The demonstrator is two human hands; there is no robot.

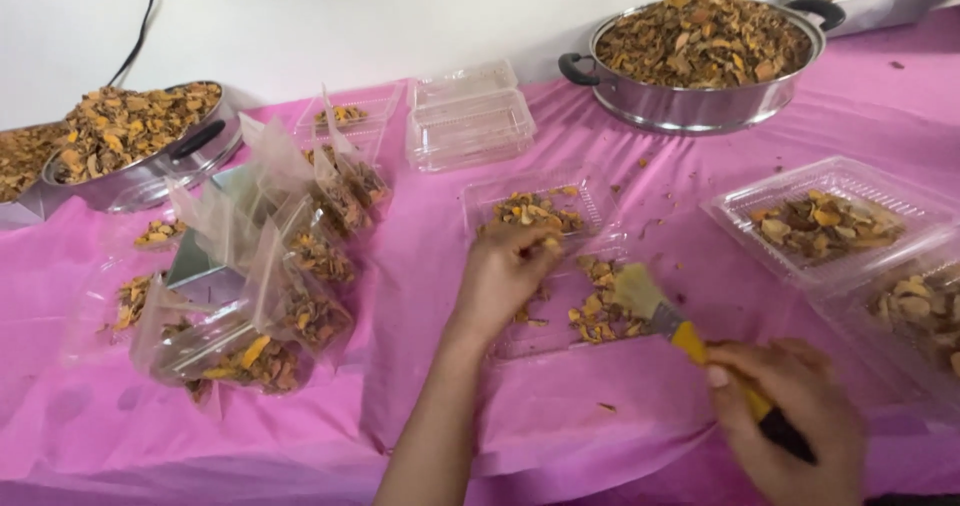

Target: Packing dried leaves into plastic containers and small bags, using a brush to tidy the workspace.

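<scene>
My left hand reaches into an open clear plastic clamshell box, its fingers pinched on a few dried orange-brown slices. My right hand grips a yellow-handled paintbrush; its bristles rest over loose dried slices on the box's flat lid. Both hands work over a pink tablecloth.
A large steel pan heaped with dried slices stands at the back right, another pan at the back left. Several filled clear bags lie at the left. Empty clamshell boxes sit behind; filled ones at the right.
</scene>
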